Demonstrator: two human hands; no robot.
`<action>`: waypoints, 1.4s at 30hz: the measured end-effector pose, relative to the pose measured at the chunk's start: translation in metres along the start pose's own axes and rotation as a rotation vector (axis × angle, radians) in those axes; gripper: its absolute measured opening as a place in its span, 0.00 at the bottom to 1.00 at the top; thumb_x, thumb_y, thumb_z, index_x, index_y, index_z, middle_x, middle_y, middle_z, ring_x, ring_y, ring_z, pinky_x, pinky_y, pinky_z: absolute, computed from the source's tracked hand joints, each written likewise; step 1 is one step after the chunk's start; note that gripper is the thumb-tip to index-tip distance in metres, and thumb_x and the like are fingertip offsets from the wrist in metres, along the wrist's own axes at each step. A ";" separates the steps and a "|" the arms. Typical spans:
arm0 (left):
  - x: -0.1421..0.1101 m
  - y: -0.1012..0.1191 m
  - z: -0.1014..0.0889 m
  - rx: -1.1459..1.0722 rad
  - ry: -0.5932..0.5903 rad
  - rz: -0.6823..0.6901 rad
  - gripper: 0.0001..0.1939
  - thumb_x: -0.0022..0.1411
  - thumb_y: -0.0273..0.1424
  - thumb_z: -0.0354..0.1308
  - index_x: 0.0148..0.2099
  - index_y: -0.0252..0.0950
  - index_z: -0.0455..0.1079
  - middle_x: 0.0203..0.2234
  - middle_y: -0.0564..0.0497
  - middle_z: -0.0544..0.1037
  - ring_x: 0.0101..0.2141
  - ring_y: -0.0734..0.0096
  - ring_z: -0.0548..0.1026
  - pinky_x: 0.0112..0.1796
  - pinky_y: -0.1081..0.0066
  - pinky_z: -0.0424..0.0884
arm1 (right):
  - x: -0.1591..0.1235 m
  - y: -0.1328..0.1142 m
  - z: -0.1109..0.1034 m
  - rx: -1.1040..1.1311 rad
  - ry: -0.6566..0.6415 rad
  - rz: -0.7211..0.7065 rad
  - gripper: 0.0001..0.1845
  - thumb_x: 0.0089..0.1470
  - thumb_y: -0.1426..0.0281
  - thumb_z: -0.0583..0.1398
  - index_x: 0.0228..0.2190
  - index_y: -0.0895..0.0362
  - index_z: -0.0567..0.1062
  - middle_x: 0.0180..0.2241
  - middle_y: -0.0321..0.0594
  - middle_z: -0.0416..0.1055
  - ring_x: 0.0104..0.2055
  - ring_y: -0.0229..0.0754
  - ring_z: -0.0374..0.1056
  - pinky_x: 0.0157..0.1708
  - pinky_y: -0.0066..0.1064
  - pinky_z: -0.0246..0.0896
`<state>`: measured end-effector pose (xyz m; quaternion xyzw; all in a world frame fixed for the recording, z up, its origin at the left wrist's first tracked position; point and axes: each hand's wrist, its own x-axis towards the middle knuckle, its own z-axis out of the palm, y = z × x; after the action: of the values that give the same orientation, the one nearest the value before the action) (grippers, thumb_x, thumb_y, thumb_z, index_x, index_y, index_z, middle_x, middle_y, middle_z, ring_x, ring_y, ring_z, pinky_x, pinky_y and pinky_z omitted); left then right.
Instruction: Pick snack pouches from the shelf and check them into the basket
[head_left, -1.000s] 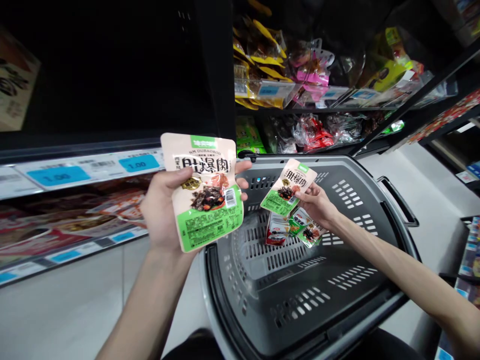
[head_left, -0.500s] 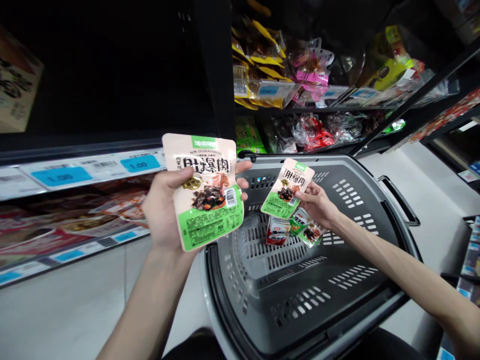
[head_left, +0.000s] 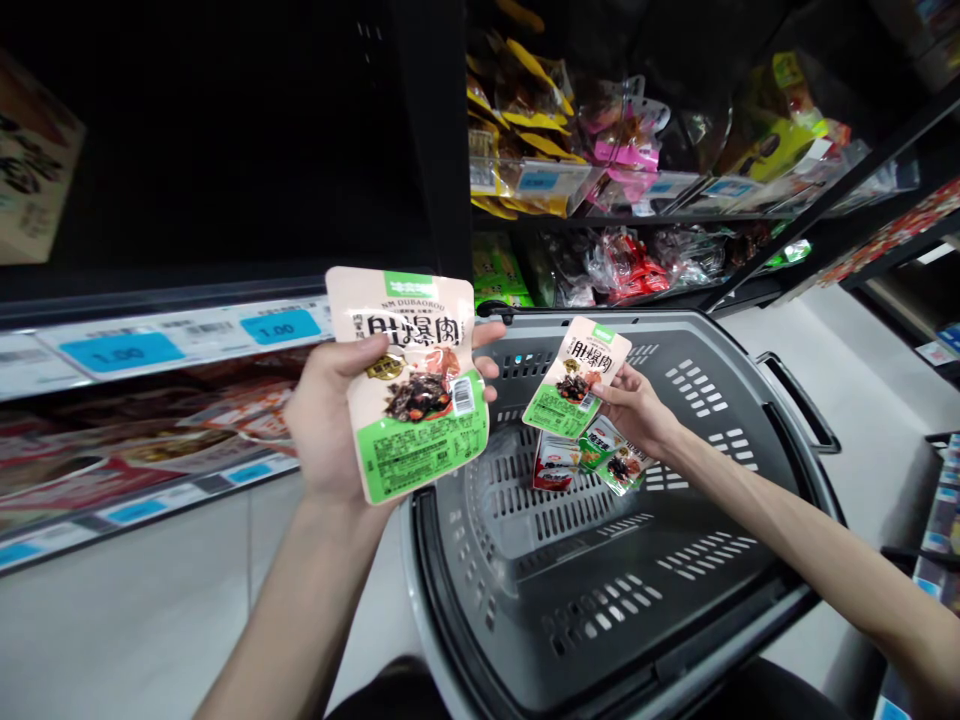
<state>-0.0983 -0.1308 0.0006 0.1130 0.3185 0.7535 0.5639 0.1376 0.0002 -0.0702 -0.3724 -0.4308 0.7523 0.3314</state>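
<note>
In the head view I'm gripping one packet (head_left: 420, 385) in my left hand (head_left: 326, 425), thumb over its front and fingers behind, left of the basket (head_left: 652, 625), and pinching a matching pouch (head_left: 570, 385) by its edge in my right hand (head_left: 637, 405), above the basket. I'm judging that holding both well means pinching lightly near the edges, leaving the printing uncovered. My left forearm is rising alongside the basket, palm cupping upward, while my right is reaching across it from its right side.
</note>
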 end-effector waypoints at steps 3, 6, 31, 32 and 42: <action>0.000 0.000 0.000 -0.002 -0.001 -0.002 0.32 0.59 0.33 0.47 0.62 0.21 0.66 0.43 0.27 0.82 0.30 0.51 0.83 0.28 0.58 0.82 | 0.000 0.000 -0.001 0.006 -0.005 -0.005 0.20 0.43 0.76 0.74 0.40 0.55 0.79 0.40 0.35 0.81 0.41 0.40 0.76 0.47 0.36 0.71; 0.000 0.000 0.000 0.001 -0.004 0.002 0.32 0.60 0.33 0.46 0.62 0.21 0.66 0.43 0.27 0.82 0.31 0.51 0.83 0.28 0.58 0.82 | 0.000 0.000 0.000 0.000 -0.001 -0.006 0.20 0.43 0.76 0.74 0.40 0.54 0.80 0.40 0.35 0.81 0.41 0.40 0.76 0.47 0.36 0.71; 0.001 0.000 -0.001 0.029 0.005 -0.012 0.30 0.59 0.34 0.49 0.61 0.23 0.66 0.45 0.30 0.82 0.31 0.55 0.83 0.30 0.59 0.81 | 0.001 0.000 -0.001 -0.014 -0.023 -0.010 0.24 0.43 0.75 0.74 0.43 0.53 0.77 0.42 0.35 0.80 0.43 0.39 0.76 0.47 0.34 0.70; 0.001 0.000 -0.002 0.034 -0.001 -0.016 0.31 0.59 0.34 0.50 0.62 0.23 0.66 0.45 0.30 0.82 0.32 0.54 0.83 0.30 0.59 0.81 | 0.001 0.000 -0.001 -0.013 -0.026 -0.011 0.24 0.43 0.75 0.74 0.43 0.53 0.76 0.43 0.34 0.80 0.43 0.39 0.75 0.47 0.33 0.70; 0.005 -0.022 -0.012 0.411 -0.161 0.001 0.28 0.59 0.41 0.62 0.55 0.27 0.70 0.49 0.39 0.80 0.38 0.62 0.79 0.38 0.67 0.76 | -0.008 -0.011 0.011 -0.022 -0.147 -0.056 0.21 0.46 0.73 0.74 0.40 0.50 0.74 0.41 0.29 0.78 0.39 0.34 0.75 0.40 0.25 0.71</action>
<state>-0.0889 -0.1270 -0.0228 0.2854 0.4194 0.6616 0.5522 0.1343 -0.0063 -0.0544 -0.3076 -0.4726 0.7632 0.3156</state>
